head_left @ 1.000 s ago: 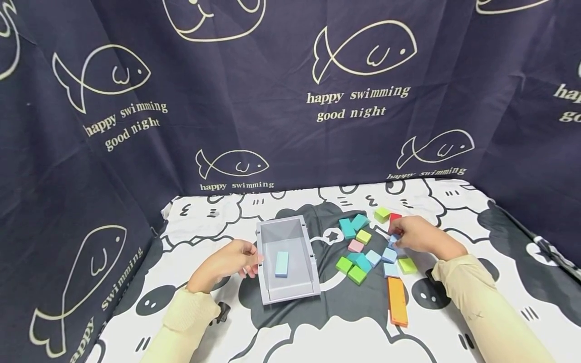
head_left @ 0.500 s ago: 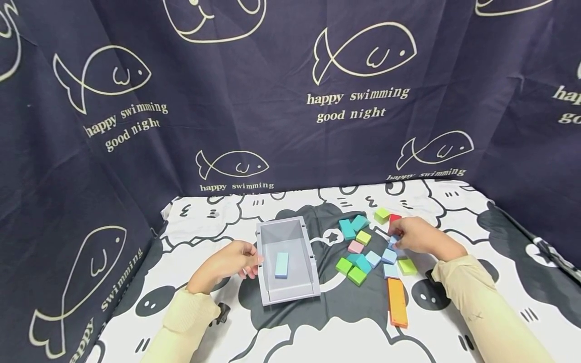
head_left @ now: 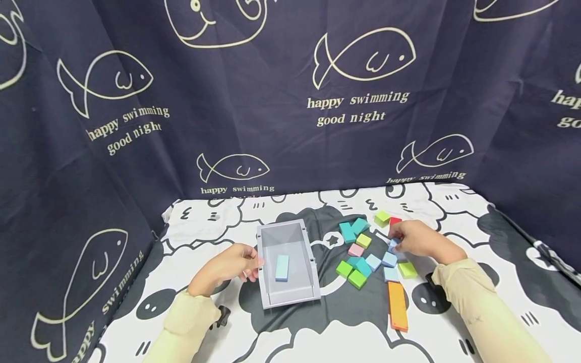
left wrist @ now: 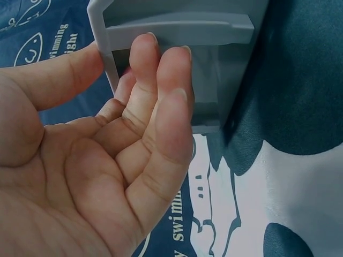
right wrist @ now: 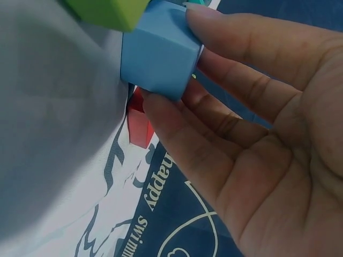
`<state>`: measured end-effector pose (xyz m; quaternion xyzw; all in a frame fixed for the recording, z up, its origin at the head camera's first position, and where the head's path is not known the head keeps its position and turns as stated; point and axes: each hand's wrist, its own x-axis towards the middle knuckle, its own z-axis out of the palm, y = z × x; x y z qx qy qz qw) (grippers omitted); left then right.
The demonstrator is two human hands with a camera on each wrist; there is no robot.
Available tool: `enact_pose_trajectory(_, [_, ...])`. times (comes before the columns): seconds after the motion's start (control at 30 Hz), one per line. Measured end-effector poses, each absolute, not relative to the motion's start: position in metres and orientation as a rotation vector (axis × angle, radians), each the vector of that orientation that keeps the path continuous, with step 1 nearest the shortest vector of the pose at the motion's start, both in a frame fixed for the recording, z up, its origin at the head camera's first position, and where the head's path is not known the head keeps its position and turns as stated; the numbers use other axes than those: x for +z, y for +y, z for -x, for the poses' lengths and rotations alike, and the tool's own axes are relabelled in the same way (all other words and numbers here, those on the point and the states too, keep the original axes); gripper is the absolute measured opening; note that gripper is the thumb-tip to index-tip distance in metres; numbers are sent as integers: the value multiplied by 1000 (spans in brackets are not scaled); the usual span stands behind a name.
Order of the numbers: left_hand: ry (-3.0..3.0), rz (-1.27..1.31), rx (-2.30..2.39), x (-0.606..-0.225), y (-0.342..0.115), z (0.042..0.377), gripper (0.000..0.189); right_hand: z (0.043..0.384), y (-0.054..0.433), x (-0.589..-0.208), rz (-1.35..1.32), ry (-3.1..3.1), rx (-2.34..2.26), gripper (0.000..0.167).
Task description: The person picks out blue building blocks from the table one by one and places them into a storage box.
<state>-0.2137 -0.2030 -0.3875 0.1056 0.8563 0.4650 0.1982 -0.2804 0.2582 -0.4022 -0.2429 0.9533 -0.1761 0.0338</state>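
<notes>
Gray bin (head_left: 294, 298) sits L of loose blocks (head_left: 373, 261), L hand (head_left: 230, 264) pinching its L rim btwn thumb + fingers, R hand (head_left: 419, 242) well apart, orange block (head_left: 397, 306) at near end, pale-blue block (head_left: 282, 267) flat in bin, blue block (right wrist: 159, 52) pinched btwn R thumb + fingers near red block (right wrist: 140, 125).

Smooth, grey plastic-looking box (head_left: 299, 264); smooth, matt blue block (right wrist: 158, 56); matt, creased cloth curtain (head_left: 281, 121)

bright, even head view, dimmer, bluish wrist views, soft shadows on the cloth (head_left: 345, 345)
</notes>
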Motion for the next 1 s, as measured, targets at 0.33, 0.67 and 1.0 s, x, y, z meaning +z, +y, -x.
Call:
enact_pose_trajectory(0.33, [2396, -288, 1316, -387, -204, 213, 15, 281, 257, -401, 722, 2926, -539, 25])
enact_pose_trajectory(0.67, [2412, -289, 1294, -387, -202, 213, 17, 281, 258, -403, 728, 2927, -522, 25])
enact_pose_trajectory(1.0, [2434, -290, 1280, -388, -203, 213, 19, 282, 256, -404, 758, 2935, -517, 25])
